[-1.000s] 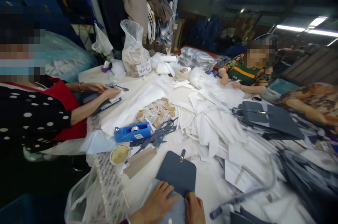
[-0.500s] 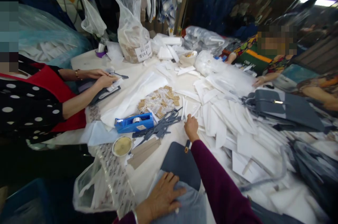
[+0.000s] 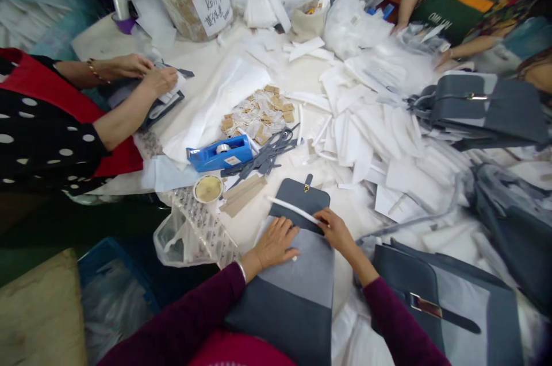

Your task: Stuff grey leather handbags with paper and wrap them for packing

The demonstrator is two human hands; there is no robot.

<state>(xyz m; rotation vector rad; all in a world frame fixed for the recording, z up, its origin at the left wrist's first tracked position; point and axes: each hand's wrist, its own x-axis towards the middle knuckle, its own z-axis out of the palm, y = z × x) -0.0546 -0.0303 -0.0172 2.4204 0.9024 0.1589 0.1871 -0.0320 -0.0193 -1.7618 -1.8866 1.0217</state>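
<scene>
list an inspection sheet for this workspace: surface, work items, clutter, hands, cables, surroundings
surface: pale table, heavily strewn
work items: grey bag lying flat, flap folded out; white strip over the flap
clutter: blue tape dispenser, dark straps, brown tags, round tub, heaped white pieces
hands: left hand spread on the bag; right hand gripping the strip's near end
cables: nothing seen
surroundings: co-worker in polka dots at left, another in a green apron across; more grey bags at right
</scene>
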